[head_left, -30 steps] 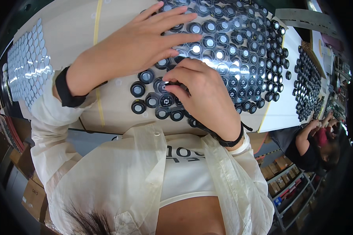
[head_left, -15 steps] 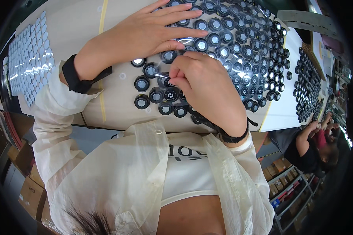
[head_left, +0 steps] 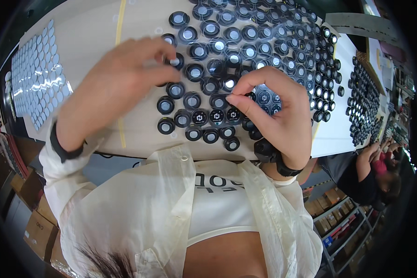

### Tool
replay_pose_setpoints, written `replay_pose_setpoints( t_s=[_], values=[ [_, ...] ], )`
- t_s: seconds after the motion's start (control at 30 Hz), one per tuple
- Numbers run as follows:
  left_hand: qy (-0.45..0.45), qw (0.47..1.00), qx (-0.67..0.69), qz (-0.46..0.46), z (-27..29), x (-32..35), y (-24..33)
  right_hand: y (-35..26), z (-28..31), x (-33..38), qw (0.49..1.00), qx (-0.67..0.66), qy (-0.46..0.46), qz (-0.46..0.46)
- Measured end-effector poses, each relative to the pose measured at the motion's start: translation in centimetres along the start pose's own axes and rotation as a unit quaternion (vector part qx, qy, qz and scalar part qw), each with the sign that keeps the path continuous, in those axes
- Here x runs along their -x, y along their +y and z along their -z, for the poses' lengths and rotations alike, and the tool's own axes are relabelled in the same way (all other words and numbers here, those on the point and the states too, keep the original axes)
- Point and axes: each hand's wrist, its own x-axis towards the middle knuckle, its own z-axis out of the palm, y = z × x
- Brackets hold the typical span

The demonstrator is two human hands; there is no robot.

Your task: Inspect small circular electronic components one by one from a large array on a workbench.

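Many round black caps (head_left: 245, 51) with shiny centres lie in rows on a pale table (head_left: 92, 28). My left hand (head_left: 118, 85) reaches in from the left, its thumb and fingers curled around one black cap (head_left: 175, 60) at the left edge of the rows. My right hand (head_left: 275, 113) hovers over the near rows with thumb and forefinger pinched together just above a cap with a white mark (head_left: 233, 114). I see nothing between those fingertips. Both wrists wear dark bands.
A sheet of small silver round stickers (head_left: 34, 88) lies at the table's left. A yellow strip (head_left: 120, 28) runs across the table. More black caps (head_left: 362, 99) sit on a white surface at the right, near another person (head_left: 373, 169). Cardboard boxes (head_left: 37, 231) stand lower left.
My left hand has drawn back from lying spread over the caps and curled onto one cap. My right hand has lifted off the near rows and moved right, fingers pinched.
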Motion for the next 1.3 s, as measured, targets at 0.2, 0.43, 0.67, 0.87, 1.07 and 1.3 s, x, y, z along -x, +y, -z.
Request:
replay_pose_setpoints(
  t_s=[0.2, 0.43, 0.67, 0.87, 1.07, 1.3],
  values=[
    [0.0, 0.996, 0.062, 0.07, -2.2, 1.7, -0.7, 1.0, -1.2, -0.8, 0.998, -0.047, -0.004, 0.037],
    [0.079, 0.88, 0.449, 0.135, -1.8, -0.6, -0.9, 1.7, -2.1, -1.2, 0.94, -0.323, 0.109, 0.019],
    [0.08, 0.767, 0.625, 0.121, -2.8, -4.3, 1.3, 1.7, -2.3, -1.2, 0.938, -0.311, 0.154, -0.012],
    [0.141, 0.795, 0.584, 0.083, -3.9, -5.2, 2.1, 1.9, -2.0, -1.1, 0.936, -0.297, 0.19, -0.005],
    [0.174, 0.812, 0.547, 0.106, -3.9, -5.5, 2.7, 2.2, -2.3, -1.1, 0.934, -0.293, 0.206, 0.003],
    [0.189, 0.813, 0.539, 0.109, -4.1, -5.8, 3.2, 2.2, -2.3, -1.1, 0.933, -0.289, 0.215, 0.002]
  ],
)
